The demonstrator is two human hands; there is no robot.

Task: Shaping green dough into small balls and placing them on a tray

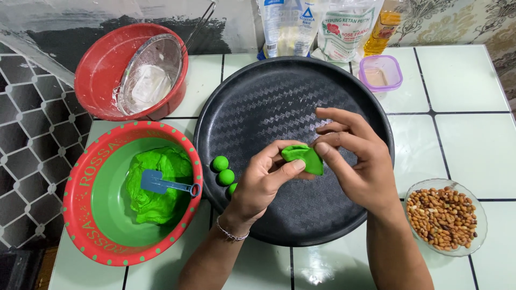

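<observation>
Both hands meet over a large round black tray (269,96). My left hand (263,180) cradles a flattened piece of bright green dough (303,157), thumb pressed on its edge. My right hand (352,156) pinches the same piece from the right with thumb and forefinger. Three small green dough balls (221,171) lie at the tray's left rim, one partly hidden behind my left wrist. To the left, a red bowl with a green inside (102,215) holds a lump of green dough (158,185) and a blue measuring spoon (164,184).
A red basin (97,75) with a metal sieve (150,72) stands at the back left. A glass bowl of peanuts (445,216) sits at the right. A small purple-rimmed container (380,72), flour bags (344,29) and an oil bottle (382,24) line the back.
</observation>
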